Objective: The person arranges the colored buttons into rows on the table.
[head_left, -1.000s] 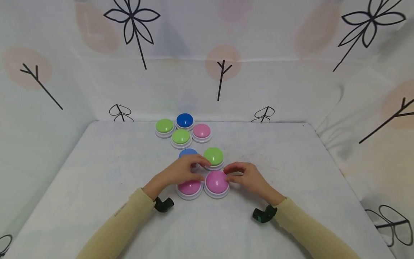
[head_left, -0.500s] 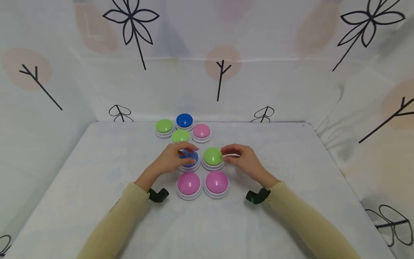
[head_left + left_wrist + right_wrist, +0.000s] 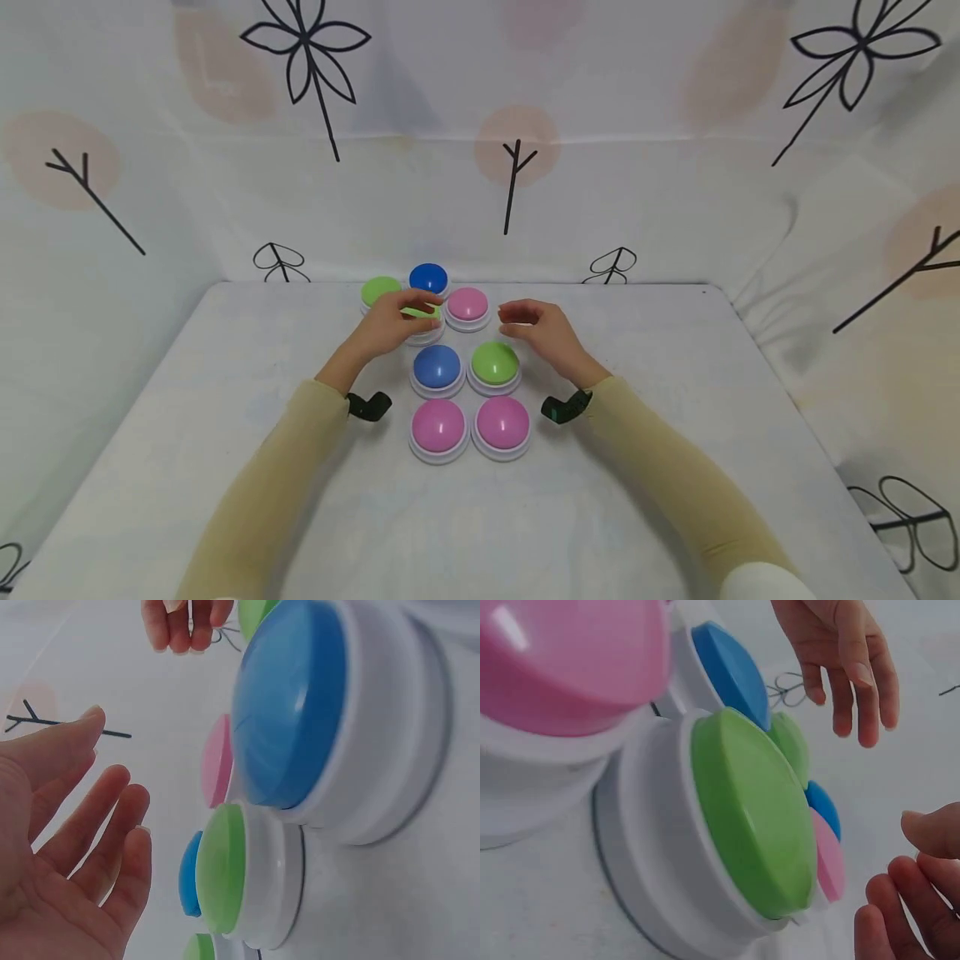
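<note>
Several round dome push buttons with white bases stand on the table. My left hand [image 3: 384, 327] hovers with relaxed fingers over the nearer of two back green buttons [image 3: 221, 870], partly hiding it in the head view. The other back green button [image 3: 381, 289] is at its left. My right hand [image 3: 547, 335], fingers loosely bent around nothing, is right of the back pink button [image 3: 467, 305], apart from it. A dark blue button [image 3: 428, 277] is at the rear. Nearer me sit a blue button [image 3: 437, 367], a green button [image 3: 495, 364] and two pink buttons [image 3: 438, 427].
The white table [image 3: 637, 517] ends at a back edge against a white cloth backdrop [image 3: 420, 192] with black leaf drawings. Dark wrist mounts [image 3: 567, 407] hang below both wrists, above the table.
Both hands have moved away from me, from the front pink buttons, past the middle blue and green pair, to the back group. The buttons stay in place.
</note>
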The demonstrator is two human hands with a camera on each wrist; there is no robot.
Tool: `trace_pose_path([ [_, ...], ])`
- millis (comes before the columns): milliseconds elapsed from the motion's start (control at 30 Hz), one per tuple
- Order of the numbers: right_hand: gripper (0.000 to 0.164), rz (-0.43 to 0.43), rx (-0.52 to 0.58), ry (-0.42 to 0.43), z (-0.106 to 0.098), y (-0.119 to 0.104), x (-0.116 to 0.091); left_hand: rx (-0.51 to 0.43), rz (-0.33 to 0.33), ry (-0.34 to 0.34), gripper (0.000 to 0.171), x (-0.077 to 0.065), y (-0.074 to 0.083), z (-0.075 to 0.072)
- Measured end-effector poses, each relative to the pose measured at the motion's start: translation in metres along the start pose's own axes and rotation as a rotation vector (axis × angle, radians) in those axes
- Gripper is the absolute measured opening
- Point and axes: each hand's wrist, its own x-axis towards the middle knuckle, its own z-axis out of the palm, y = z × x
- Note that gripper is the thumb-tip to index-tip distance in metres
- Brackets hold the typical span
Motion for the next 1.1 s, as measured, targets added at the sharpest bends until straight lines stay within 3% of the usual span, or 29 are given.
trace_pose_path([
  [167,0.042,0.032,0.055,-0.034,0.002,-0.005,0.024,0.031,-0.032,-0.011,0.041,0.025,-0.002,-0.003],
  [467,0.044,0.037,-0.079,-0.119,0.006,0.001,0.055,0.186,-0.114,-0.098,0.041,0.059,-0.013,0.002],
  [767,0.048,0.085,-0.14,-0.16,0.011,0.002,0.069,0.236,-0.155,-0.167,0.045,0.07,-0.016,0.008],
  [967,0.051,0.119,-0.204,-0.143,0.014,0.0,0.071,0.259,-0.136,-0.15,0.042,0.071,-0.016,0.01],
  [1100,0.052,0.096,-0.264,-0.14,0.013,-0.001,0.073,0.282,-0.133,-0.138,0.042,0.072,-0.016,0.011],
])
